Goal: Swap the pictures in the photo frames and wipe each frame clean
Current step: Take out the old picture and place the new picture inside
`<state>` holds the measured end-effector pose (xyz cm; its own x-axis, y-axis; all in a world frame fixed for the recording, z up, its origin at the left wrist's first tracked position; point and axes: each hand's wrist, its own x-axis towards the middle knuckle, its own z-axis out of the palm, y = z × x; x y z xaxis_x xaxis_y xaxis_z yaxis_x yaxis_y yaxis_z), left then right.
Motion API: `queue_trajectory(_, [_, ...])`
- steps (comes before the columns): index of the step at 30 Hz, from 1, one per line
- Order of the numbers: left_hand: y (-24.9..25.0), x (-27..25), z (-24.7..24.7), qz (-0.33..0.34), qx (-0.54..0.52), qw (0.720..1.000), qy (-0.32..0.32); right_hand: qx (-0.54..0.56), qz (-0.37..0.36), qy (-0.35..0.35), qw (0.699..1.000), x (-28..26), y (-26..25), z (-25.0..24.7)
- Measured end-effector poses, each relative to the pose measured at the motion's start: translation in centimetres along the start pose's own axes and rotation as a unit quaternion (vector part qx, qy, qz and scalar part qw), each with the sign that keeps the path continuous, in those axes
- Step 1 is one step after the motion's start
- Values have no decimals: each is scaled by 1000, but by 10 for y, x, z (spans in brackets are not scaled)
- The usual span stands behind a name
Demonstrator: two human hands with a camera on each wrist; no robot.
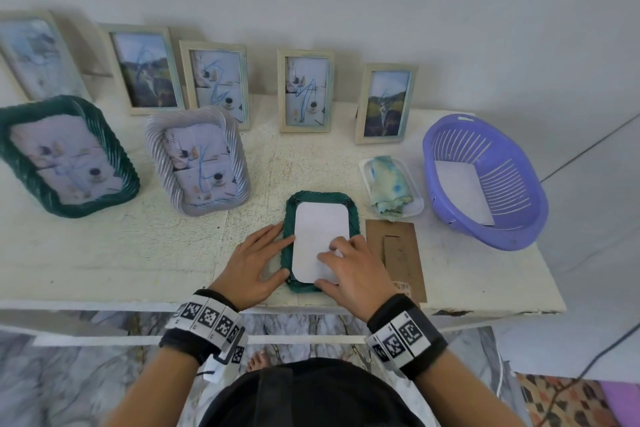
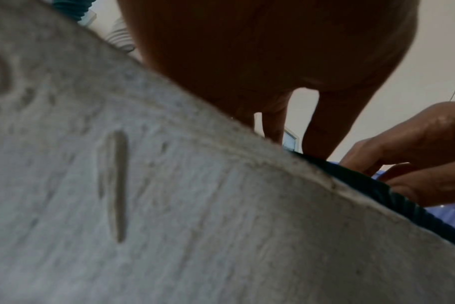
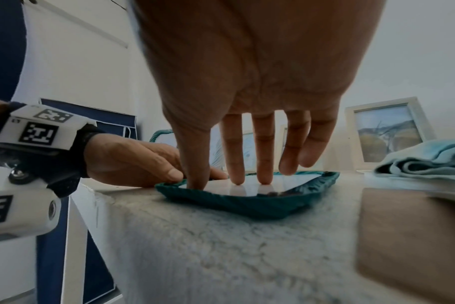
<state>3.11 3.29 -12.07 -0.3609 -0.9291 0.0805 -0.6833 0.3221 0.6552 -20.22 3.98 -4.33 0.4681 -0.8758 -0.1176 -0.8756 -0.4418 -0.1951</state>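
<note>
A small green rope-edged frame (image 1: 354, 218) lies face down near the table's front edge, with a white picture back (image 1: 320, 229) set in its opening. My left hand (image 1: 258, 262) rests flat against the frame's left rim (image 3: 221, 199), fingers straight. My right hand (image 1: 346, 267) presses straight fingertips (image 3: 238, 179) down on the white sheet (image 3: 286, 183). The frame's brown cardboard backing (image 1: 394, 253) lies on the table just right of it. A blue-green cloth (image 1: 389, 184) sits crumpled in a white tray (image 1: 415, 208).
A purple basket (image 1: 485, 180) at the right holds a white sheet. A bigger green frame (image 1: 65, 156) and a grey frame (image 1: 199, 163) lean at the left. Several pale wooden frames (image 1: 304, 90) stand along the wall. The table's front edge (image 1: 138, 302) is close.
</note>
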Motion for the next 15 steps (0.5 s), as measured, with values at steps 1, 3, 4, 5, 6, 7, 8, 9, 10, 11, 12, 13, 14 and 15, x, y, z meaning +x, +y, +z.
queue_trajectory(1, [-1,0,1,2,1,1000,1,-3,-1,-11,1000,2,0,0])
queue_trajectory(3, [-2,0,1,4,0,1000,4,-8,-5,-11,1000,3,0,0])
queue_trajectory(4, [-2,0,1,5,-1,1000,5,-17,-7,-7,1000,2,0,0])
queue_trajectory(5, [-2,0,2,7,-2,1000,7,-26,-8,-2,1000,2,-1,1])
queue_trajectory(6, [-1,0,2,9,0,1000,8,-33,-10,7,999,1,-2,2])
queue_trajectory(7, [-1,0,1,10,1,1000,9,-34,-12,16,999,0,-3,3])
queue_trajectory(8, [0,0,1,10,1,1000,10,-28,-15,25,999,-1,-4,5])
queue_trajectory(9, [0,0,1,9,1,1000,11,-16,-17,32,999,-3,-4,6])
queue_trajectory(10, [0,0,1,8,1,1000,13,3,-17,35,999,-4,-4,6])
queue_trajectory(11, [0,0,1,7,3,1000,13,19,-16,33,999,-5,-4,5])
queue_trajectory(12, [1,0,1,5,5,1000,15,32,-14,30,999,-6,-4,3])
queue_trajectory(13, [3,0,1,-1,5,1000,17,43,-9,29,999,-6,-4,2])
queue_trajectory(14, [5,1,1,-9,4,1000,20,52,-4,31,998,-7,-5,0])
queue_trajectory(15, [7,1,1,-17,2,1000,23,59,1,35,998,-7,-5,-3])
